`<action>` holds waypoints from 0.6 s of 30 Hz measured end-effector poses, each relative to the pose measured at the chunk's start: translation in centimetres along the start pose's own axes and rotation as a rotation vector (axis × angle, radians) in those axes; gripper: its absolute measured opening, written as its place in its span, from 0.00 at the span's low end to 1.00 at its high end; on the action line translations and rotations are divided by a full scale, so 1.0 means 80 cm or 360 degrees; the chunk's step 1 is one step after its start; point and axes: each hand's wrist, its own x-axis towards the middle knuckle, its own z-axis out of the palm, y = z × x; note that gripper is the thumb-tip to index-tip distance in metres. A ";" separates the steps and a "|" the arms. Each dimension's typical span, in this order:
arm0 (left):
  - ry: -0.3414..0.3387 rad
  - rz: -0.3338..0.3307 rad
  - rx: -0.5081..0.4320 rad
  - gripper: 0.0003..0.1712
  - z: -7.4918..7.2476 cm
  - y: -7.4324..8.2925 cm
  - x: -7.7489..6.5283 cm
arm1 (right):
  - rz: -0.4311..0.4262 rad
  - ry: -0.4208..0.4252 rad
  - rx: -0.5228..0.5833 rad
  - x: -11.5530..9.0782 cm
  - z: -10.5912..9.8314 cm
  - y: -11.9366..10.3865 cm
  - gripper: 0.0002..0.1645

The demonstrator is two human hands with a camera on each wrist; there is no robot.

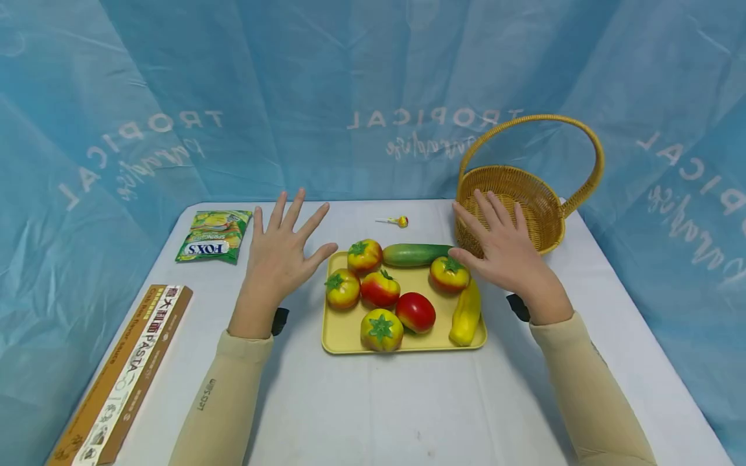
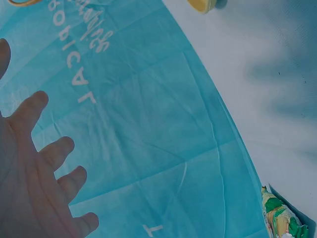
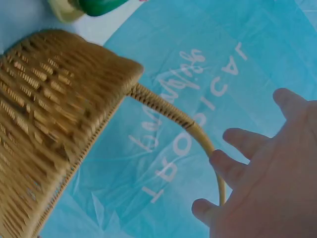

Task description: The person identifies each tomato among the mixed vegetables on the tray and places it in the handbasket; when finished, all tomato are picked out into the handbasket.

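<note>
Woven wicker, the basket (image 1: 508,181) stands at the tabletop's (image 1: 431,401) far right, beyond the right hand (image 1: 502,252), which, like the left hand (image 1: 278,255), is spread wide and holds nothing, while the yellow tray (image 1: 346,333) bearing tomatoes (image 1: 381,330) and a cucumber (image 1: 410,255) lies between the forearms.

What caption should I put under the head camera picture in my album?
Two hands spread wide above a white table, with a tray of fruit and vegetables and a wicker basket.

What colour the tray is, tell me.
Pale yellow; the tray shows best in the head view.
</note>
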 end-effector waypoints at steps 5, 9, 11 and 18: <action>-0.0018 -0.0025 0.0017 0.46 -0.001 0.003 0.003 | -0.0038 0.0134 0.0007 -0.004 -0.017 0.006 0.49; -0.0039 -0.0065 0.0004 0.46 0.000 0.005 0.002 | -0.0020 0.0255 0.0063 -0.008 -0.028 0.011 0.48; -0.0060 -0.0094 -0.0024 0.46 0.000 0.005 0.000 | 0.0007 0.0298 0.0106 -0.012 -0.030 0.013 0.48; -0.0257 -0.0171 -0.0268 0.45 0.009 -0.007 -0.006 | 0.0121 0.0311 0.0292 -0.019 -0.027 0.020 0.45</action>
